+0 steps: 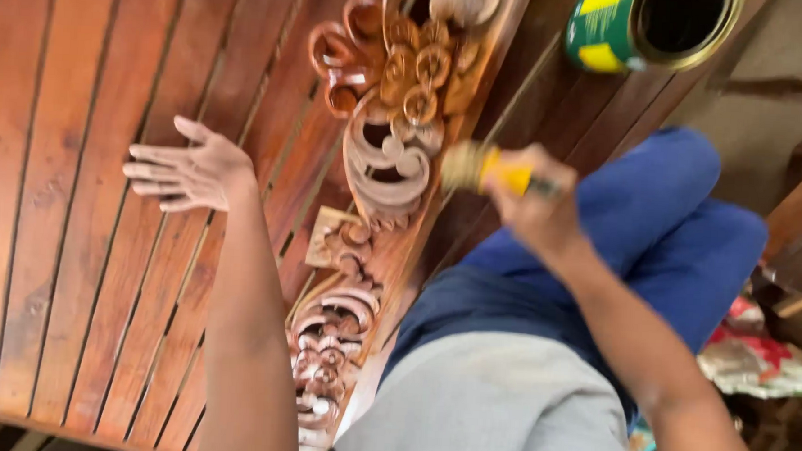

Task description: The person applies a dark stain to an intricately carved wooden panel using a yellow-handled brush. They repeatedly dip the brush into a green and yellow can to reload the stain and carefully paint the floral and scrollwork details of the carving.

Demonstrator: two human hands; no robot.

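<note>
A slatted reddish wooden panel (78,193) is filling the left of the view, with a carved scrollwork border (381,161) running along its right edge. The left hand (187,173) is lying flat on the slats, fingers spread open and holding nothing. The right hand (533,200) is gripping a yellow-handled brush (489,169), blurred, its bristles sitting just beside the carving. A green and yellow open tin (653,25) is standing near the top.

L hand (191,171) flat, R hand (533,204) fisted
</note>
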